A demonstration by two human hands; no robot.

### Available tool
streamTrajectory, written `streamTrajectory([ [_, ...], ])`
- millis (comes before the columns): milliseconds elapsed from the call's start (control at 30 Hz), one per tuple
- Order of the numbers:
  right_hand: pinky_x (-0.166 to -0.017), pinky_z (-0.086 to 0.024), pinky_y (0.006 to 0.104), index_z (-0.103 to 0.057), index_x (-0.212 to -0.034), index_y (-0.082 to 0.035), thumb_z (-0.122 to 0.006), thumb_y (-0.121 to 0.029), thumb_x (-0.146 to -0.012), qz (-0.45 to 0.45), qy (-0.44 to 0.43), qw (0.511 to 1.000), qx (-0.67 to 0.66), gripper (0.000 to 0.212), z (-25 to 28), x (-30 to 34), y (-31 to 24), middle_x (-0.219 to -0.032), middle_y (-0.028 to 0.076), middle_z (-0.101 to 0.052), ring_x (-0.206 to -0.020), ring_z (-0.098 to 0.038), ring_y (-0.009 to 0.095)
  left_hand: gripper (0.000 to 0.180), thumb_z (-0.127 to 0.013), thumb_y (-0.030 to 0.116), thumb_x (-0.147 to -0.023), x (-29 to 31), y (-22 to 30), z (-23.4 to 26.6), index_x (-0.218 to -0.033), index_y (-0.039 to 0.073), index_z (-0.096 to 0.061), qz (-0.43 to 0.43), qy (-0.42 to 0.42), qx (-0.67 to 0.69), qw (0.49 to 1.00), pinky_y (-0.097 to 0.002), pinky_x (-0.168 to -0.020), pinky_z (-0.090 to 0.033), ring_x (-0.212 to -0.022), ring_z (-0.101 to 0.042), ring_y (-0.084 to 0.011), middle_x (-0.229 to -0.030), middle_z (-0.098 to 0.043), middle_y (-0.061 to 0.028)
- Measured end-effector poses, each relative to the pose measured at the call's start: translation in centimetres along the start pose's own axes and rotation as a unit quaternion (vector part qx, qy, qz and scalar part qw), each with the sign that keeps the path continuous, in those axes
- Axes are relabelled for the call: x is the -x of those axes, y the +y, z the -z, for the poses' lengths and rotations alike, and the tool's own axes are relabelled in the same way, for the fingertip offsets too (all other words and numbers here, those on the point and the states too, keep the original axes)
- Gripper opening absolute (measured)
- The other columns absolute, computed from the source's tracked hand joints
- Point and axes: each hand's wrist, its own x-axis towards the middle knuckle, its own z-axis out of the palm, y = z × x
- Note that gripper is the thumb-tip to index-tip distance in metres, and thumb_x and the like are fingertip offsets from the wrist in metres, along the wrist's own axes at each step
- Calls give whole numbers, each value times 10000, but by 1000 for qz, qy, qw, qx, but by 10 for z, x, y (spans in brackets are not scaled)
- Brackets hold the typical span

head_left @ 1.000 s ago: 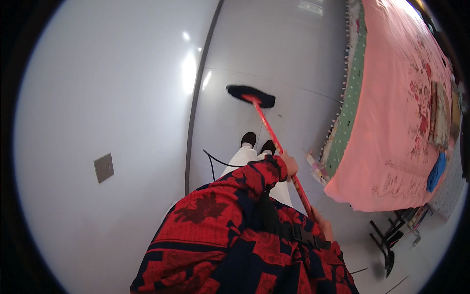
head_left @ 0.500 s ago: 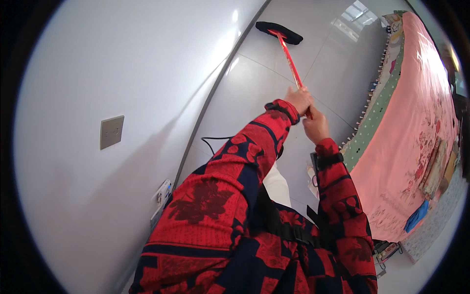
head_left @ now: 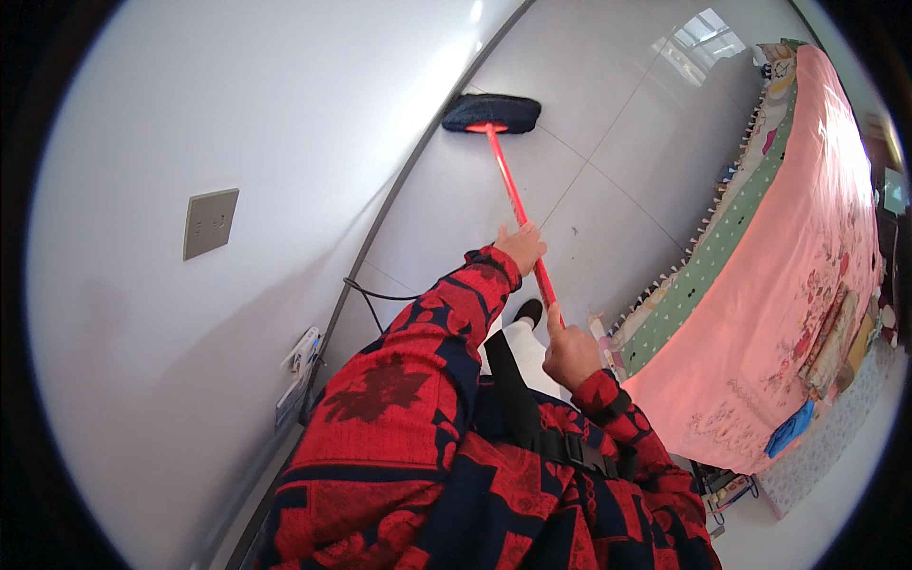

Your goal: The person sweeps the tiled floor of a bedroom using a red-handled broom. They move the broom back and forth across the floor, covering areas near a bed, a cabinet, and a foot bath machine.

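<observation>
A broom-like floor mop (head_left: 510,182) with a red pole and a wide dark fuzzy head (head_left: 494,111) slants away from me across the floor. Its head rests on the tiles close to the wall's dark skirting. Midway along the pole, my left hand (head_left: 522,249) is closed round it. Lower down, near my body, my right hand (head_left: 572,355) grips the pole's end, the thumb laid along it. Both sleeves are red and navy patterned.
A bed with a pink cover (head_left: 750,313) and green dotted trim runs along the right. On the left stands a white wall with a metal socket plate (head_left: 210,224). A black cable (head_left: 385,297) lies on the grey tiled floor (head_left: 617,123) near the wall.
The mop head has come nearer and moved left to the skirting. My right hand has drawn back toward my body, so my hands are farther apart on the pole.
</observation>
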Motion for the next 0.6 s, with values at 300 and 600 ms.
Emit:
streamTrajectory([
  [300,-499,-476,478,-363,-1342,11,-609,-112,-707,96,-78,992,29,692,-51,100,34,-666,197,-601,-587,-614,368,347,-749,418,-706,65,51,-106,-970,201,-692,36,-113,-76,990,-627,-902,-376,-1180,-459,-256,-1042,-614,-36],
  [600,-538,-439,506,-409,-1309,-117,-570,-97,-737,85,-58,993,-60,594,-97,218,98,-671,175,-589,-632,-592,389,396,-758,471,-647,98,141,-168,-906,177,-703,-20,-305,-53,951,-583,-798,-404,-940,-633,-282,-916,-678,-56],
])
